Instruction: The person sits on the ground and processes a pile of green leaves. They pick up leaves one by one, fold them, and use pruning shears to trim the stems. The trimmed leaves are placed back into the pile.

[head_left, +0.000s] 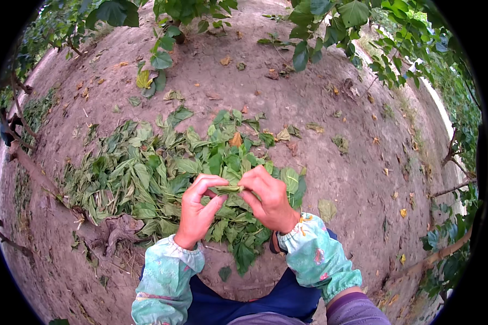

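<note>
A small folded or rolled bundle of green leaf (229,189) spans the gap between my two hands. My left hand (201,207) pinches its left end between thumb and fingers. At its right end, the thumb and fingertips of my right hand (266,199) are closed on it. Beneath and beyond both hands lies a broad heap of picked green leaves (146,172), some fresh and dark, others pale and wilted. Several larger leaves (290,180) lie just right of my right hand. Patterned green sleeve covers end at both wrists.
A gnarled tree trunk (101,233) stands close at the left, its bare branch (34,168) reaching up and outward. Leafy branches (305,28) hang over the far side. Another branch (435,254) juts in at the right. Dry leaves dot the bare soil (349,195).
</note>
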Motion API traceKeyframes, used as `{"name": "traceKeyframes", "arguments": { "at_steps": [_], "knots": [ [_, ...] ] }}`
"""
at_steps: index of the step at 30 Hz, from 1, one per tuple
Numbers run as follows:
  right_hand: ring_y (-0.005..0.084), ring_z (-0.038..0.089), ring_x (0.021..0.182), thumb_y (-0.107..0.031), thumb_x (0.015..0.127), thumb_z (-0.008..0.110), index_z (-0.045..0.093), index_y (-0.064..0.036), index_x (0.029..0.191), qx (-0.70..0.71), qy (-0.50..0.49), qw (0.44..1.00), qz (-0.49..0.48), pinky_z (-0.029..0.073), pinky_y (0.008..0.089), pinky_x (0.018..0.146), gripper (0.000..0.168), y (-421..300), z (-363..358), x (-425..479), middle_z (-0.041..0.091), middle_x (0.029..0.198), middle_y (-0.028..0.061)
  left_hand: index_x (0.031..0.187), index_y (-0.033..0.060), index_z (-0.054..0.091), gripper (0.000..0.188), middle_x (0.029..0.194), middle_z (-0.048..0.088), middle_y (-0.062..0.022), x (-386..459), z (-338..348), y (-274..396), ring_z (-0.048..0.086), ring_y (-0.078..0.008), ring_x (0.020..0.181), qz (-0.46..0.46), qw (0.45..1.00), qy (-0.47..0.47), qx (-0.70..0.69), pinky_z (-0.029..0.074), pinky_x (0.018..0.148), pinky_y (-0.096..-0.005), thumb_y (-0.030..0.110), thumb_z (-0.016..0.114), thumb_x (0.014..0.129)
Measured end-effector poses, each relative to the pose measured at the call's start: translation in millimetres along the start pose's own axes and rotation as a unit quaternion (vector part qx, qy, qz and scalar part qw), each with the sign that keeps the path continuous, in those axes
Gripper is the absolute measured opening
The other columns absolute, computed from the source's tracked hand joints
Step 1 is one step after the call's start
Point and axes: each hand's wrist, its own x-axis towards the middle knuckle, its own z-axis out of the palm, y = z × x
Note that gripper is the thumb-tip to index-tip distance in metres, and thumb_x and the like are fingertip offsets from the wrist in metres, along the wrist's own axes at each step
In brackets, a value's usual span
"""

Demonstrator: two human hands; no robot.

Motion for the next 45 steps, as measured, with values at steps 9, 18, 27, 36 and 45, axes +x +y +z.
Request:
{"name": "traceKeyframes", "arguments": {
  "at_steps": [9, 18, 27, 36, 45],
  "knots": [
    [0.0308, 0.065, 0.079, 0.0, 0.083, 0.073, 0.065, 0.0, 0.101, -0.025, -0.08, 0.996, 0.007, 0.052, 0.0367, 0.067, 0.019, 4.2, -9.7, -2.6, 0.06, 0.092, 0.0142, 0.114, 0.0023, 0.065, 0.02, 0.101, 0.068, -0.0068, 0.4, 4.9, 13.6, 0.065, -0.01, 0.076, -0.193, 0.975, -0.049, -0.094, 0.051, 0.062, -0.023, -0.001, 0.058, 0.096],
    [0.0112, 0.06, 0.065, -0.015, 0.097, 0.066, 0.063, 0.001, 0.089, 0.095, 0.391, 0.867, 0.295, 0.049, 0.0316, 0.06, 0.019, 118.0, -141.6, -95.3, 0.068, 0.081, 0.0067, 0.119, -0.0053, 0.06, 0.022, 0.121, 0.065, -0.0167, 10.7, -57.4, -19.2, 0.066, -0.0277, 0.114, -0.11, 0.943, 0.26, -0.176, 0.055, 0.1, -0.0353, 0.009, 0.059, 0.103],
    [0.0383, 0.073, 0.095, -0.028, 0.084, 0.07, 0.076, 0.0, 0.094, -0.266, -0.179, 0.519, 0.792, 0.059, 0.048, 0.082, 0.03, 184.5, -36.0, -547.7, 0.074, 0.099, 0.0232, 0.117, -0.0006, 0.062, 0.018, 0.109, 0.069, -0.01, 13.7, -72.0, -70.0, 0.068, -0.0161, 0.093, -0.164, 0.91, 0.171, -0.34, 0.058, 0.08, -0.0267, 0.011, 0.056, 0.105],
    [0.0395, 0.067, 0.105, -0.028, 0.088, 0.067, 0.073, -0.004, 0.102, -0.289, -0.006, 0.569, 0.77, 0.053, 0.0499, 0.092, 0.028, 223.1, -58.6, -531.3, 0.071, 0.105, 0.0192, 0.095, 0.0117, 0.058, 0.008, 0.089, 0.065, -0.0024, 31.3, 16.0, -57.8, 0.068, -0.0211, 0.084, -0.323, 0.889, 0.151, -0.289, 0.059, 0.083, -0.0361, 0.009, 0.065, 0.097],
    [0.0348, 0.068, 0.08, -0.032, 0.087, 0.065, 0.07, -0.003, 0.103, -0.381, -0.081, 0.583, 0.713, 0.053, 0.0481, 0.074, 0.034, 192.7, -11.9, -544.5, 0.07, 0.089, 0.0175, 0.107, 0.0058, 0.06, 0.005, 0.106, 0.071, -0.0102, 24.3, 31.7, -54.6, 0.073, -0.0248, 0.096, -0.355, 0.86, 0.12, -0.347, 0.059, 0.087, -0.037, 0.007, 0.057, 0.103]
  ]
}}
